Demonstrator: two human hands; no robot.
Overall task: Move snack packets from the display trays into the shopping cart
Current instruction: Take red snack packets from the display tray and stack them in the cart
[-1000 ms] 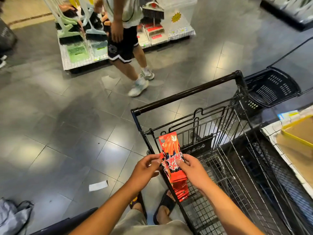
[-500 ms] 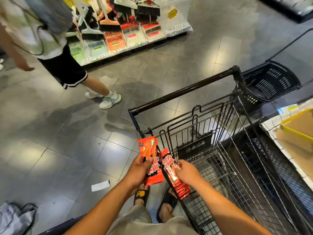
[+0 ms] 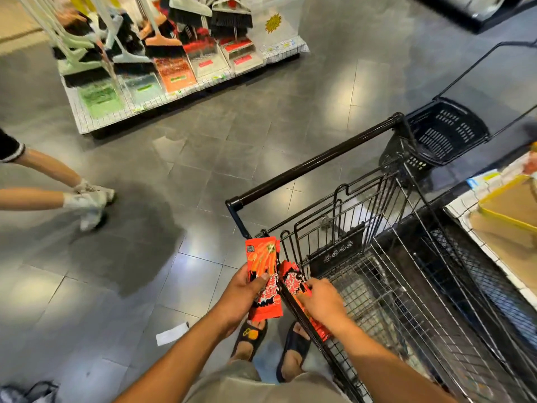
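My left hand [image 3: 242, 298] grips a stack of red-orange snack packets [image 3: 263, 271], held upright just left of the black wire shopping cart [image 3: 406, 286]. My right hand [image 3: 322, 303] holds a second bunch of red packets [image 3: 292, 282] at the cart's near left rim; their lower ends hang along the cart's side. The cart's basket shows only bare wire mesh where I can see it. At the far right edge, a yellow-rimmed cardboard display tray [image 3: 511, 205] sits on a white shelf.
A black plastic basket [image 3: 444, 132] stands beyond the cart handle [image 3: 313, 164]. A broom and dustpan display [image 3: 162, 62] fills the upper left. Another person's legs and white sneakers [image 3: 90, 202] are at the left. A paper scrap [image 3: 171, 335] lies on the grey tiles.
The single bunch of packets has been split between my two hands, the left part moving left of the cart. The other person has walked off leftward.
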